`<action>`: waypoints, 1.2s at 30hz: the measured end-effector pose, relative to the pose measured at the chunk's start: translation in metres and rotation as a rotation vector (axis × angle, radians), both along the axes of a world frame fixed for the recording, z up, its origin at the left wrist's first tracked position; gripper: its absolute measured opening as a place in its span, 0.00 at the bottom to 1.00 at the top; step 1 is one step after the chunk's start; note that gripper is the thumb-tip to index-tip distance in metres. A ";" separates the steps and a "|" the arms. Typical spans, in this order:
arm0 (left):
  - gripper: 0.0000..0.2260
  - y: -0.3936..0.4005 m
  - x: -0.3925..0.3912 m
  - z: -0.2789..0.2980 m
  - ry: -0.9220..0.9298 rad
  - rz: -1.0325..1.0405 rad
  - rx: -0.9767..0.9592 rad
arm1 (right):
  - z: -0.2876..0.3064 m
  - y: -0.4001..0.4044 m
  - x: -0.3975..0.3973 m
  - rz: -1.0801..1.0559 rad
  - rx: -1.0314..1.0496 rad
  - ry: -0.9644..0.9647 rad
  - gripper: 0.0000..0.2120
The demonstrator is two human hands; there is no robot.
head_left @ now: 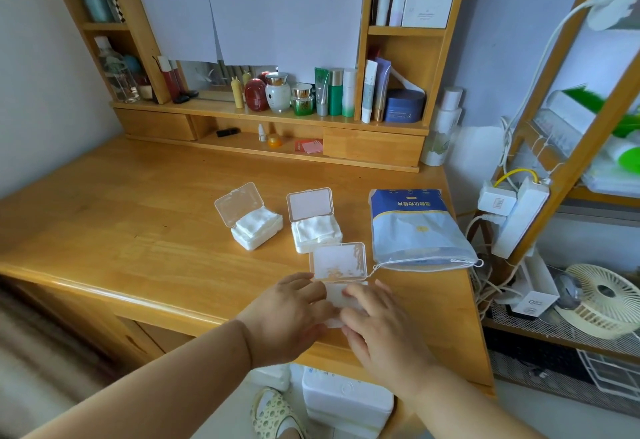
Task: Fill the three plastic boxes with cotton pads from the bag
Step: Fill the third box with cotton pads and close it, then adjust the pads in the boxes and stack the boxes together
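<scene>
Both hands on third box (341,294) at near counter (138,216) edge, lid up: left hand (294,314) and right hand (377,324) press pads in. Two filled boxes (256,227) far-left. Bag (415,230) lies far-right, mouth facing near; right hand nearer.

Soft even daylight, faint shadows, wide-angle bowing, blurred lower-left edge.

2 boxes (254,227) left of bag (415,230) | third box (339,265) nearest
</scene>
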State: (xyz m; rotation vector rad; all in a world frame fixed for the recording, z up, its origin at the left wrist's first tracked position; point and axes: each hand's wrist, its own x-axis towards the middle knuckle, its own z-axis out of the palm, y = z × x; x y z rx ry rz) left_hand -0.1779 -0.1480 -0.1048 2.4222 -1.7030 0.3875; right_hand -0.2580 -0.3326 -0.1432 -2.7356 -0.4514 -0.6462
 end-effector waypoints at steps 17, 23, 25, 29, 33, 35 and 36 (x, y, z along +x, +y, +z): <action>0.14 -0.013 0.006 -0.004 1.081 0.721 -0.686 | -0.001 -0.003 -0.003 0.000 0.035 0.060 0.19; 0.09 -0.018 0.013 -0.002 1.126 0.589 -0.637 | -0.003 -0.004 -0.004 -0.009 0.060 0.084 0.17; 0.08 -0.017 0.010 -0.003 1.068 0.551 -0.659 | -0.001 -0.003 -0.004 -0.009 0.057 0.077 0.17; 0.09 -0.009 -0.001 -0.009 0.877 0.418 -0.564 | 0.001 -0.003 -0.006 -0.028 0.027 0.062 0.18; 0.26 -0.005 -0.013 -0.023 0.638 0.324 -0.368 | 0.002 -0.003 -0.012 -0.045 -0.034 0.089 0.19; 0.26 -0.007 -0.014 -0.029 0.586 0.333 -0.367 | 0.003 -0.004 -0.014 -0.038 -0.064 0.136 0.20; 0.25 -0.008 -0.013 -0.030 0.578 0.339 -0.373 | 0.002 -0.005 -0.015 -0.028 -0.085 0.151 0.20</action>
